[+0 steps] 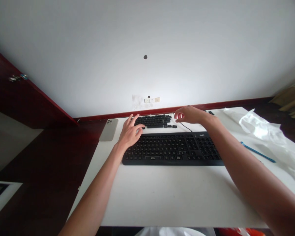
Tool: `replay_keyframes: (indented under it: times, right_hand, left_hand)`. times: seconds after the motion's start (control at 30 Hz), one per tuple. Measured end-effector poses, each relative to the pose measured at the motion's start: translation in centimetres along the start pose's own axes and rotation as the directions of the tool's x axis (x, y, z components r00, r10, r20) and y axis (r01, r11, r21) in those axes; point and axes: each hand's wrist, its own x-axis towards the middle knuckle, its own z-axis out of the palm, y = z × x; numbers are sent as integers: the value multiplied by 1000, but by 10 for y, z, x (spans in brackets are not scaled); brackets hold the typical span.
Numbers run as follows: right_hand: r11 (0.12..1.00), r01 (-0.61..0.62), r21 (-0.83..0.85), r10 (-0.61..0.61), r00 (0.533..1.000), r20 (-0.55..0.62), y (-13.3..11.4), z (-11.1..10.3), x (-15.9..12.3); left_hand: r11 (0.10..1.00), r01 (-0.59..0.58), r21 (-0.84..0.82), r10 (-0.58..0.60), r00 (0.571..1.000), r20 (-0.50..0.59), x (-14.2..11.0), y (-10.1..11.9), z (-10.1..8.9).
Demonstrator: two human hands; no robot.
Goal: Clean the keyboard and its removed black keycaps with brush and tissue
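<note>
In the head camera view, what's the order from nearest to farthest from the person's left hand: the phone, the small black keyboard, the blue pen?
1. Small black keyboard: straight ahead, right by the left hand.
2. Phone: just left of the hand.
3. Blue pen: far right on the table.

Left hand (129, 131) splayed, right hand (190, 115) curled

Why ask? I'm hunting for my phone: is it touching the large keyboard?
No, the phone lies on the desk apart from the large keyboard, up and to its left.
</note>
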Motion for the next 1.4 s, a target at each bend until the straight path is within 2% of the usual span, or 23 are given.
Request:
replay_keyframes:
  times: [0.3, 0.47, 0.6, 0.77, 1.03, 1.4]
  right_hand:
    - [998, 61, -4, -61, 996, -72, -9, 10, 2]
    - [990, 136, -40, -141, 973, -181, -38, 30, 11]
    - [978, 186, -90, -202, 954, -223, -60, 52, 16]
    - [960, 234, -151, -261, 945, -197, -72, 66, 17]
    - [945, 253, -208, -290, 942, -171, -76, 73, 17]
    - [940, 273, -206, -310, 934, -175, -81, 82, 18]
  left_hand:
    - [1000, 1, 20, -2, 1000, 15, 1, -1, 1]
    - [999, -7, 33, 7, 1000, 10, 0, -3, 0]
    - [999, -9, 42, 9, 1000, 11, 0, -3, 0]
    - [998, -22, 65, 23, 1000, -7, -2, -5, 1]
    - [995, -32, 99, 34, 999, -18, -2, -7, 1]
    - [996, -21, 85, 22, 1000, -17, -2, -10, 0]
